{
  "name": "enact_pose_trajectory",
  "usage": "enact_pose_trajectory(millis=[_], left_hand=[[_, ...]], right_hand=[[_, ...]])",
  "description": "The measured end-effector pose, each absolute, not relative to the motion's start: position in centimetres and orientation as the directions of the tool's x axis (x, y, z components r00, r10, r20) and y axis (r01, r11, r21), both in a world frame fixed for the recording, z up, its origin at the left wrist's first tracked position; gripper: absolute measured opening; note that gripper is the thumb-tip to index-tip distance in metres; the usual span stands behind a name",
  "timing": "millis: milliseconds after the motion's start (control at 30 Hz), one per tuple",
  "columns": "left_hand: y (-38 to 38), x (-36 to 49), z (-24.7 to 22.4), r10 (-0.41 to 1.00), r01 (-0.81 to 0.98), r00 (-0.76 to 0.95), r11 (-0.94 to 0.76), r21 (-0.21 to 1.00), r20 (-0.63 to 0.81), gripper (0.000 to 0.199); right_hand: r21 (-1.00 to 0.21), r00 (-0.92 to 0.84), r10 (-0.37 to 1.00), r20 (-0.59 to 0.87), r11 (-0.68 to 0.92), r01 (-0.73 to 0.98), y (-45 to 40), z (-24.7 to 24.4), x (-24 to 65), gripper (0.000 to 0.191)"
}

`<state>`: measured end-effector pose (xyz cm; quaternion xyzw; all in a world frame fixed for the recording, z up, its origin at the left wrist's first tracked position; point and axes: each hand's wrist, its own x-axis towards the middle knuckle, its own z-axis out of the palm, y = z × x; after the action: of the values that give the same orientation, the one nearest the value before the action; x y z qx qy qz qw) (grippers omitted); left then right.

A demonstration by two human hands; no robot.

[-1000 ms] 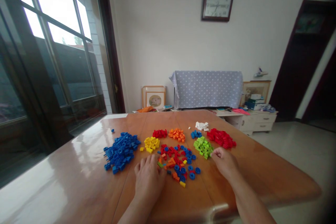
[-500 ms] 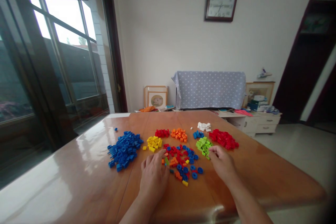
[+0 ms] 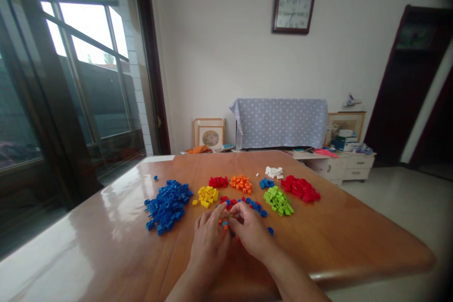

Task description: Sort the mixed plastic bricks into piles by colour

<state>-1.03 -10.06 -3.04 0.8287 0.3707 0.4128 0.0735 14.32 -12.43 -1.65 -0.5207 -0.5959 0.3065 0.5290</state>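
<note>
My left hand (image 3: 211,239) rests over the left side of a mixed pile of small plastic building bricks (image 3: 255,204), its fingers stretched forward and slightly bent. Close against it, my right hand (image 3: 249,230) reaches into the same pile with thumb and fingers pinched together; whatever lies between them is hidden. An orange brick (image 3: 225,227) shows in the gap between the hands. Both hands cover much of the mixed pile, which has red, blue and orange pieces. Right of it lies a heap of lime-green bricks (image 3: 278,200).
Around the mixed pile are heaps of blue pieces (image 3: 168,205), yellow bricks (image 3: 207,196), dark red bricks (image 3: 218,181), orange bricks (image 3: 241,183), white bricks (image 3: 273,172) and red bricks (image 3: 300,188). They lie on a glossy wooden table (image 3: 339,240).
My right hand has moved left from the edge of the lime-green heap to the mixed pile, beside my left hand. My left hand stays nearly in place.
</note>
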Motion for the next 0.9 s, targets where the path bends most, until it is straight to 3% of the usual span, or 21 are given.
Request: enact_pose_trajectory(millis=[100, 300, 433, 600, 900], left_hand=[[-10.0, -0.8, -3.1, 0.663, 0.536, 0.374, -0.725, 0.433, 0.648, 0.057], [-9.7, -0.7, -3.5, 0.688, 0.551, 0.338, -0.698, 0.457, 0.642, 0.054], [-9.7, -0.9, -3.5, 0.706, 0.562, 0.341, -0.683, 0.468, 0.621, 0.052], [-9.8, -0.9, -3.0, 0.720, 0.581, 0.336, -0.666, 0.468, 0.608, 0.049], [-9.4, -1.0, -3.4, 0.719, 0.589, 0.333, -0.664, 0.461, 0.610, 0.048]], right_hand=[[-0.940, 0.115, 0.954, 0.278, 0.245, 0.238, -12.1, -2.2, 15.4, 0.017], [-0.836, 0.346, 0.865, 0.364, 0.139, 0.531, -12.3, -4.2, 23.6, 0.020], [-0.765, 0.399, 0.855, 0.331, -0.005, 0.644, -13.2, -5.6, 29.5, 0.026], [-0.722, 0.478, 0.816, 0.325, -0.112, 0.683, -14.1, -6.9, 33.0, 0.033], [-0.673, 0.471, 0.832, 0.292, -0.171, 0.719, -14.6, -7.0, 32.7, 0.023]])
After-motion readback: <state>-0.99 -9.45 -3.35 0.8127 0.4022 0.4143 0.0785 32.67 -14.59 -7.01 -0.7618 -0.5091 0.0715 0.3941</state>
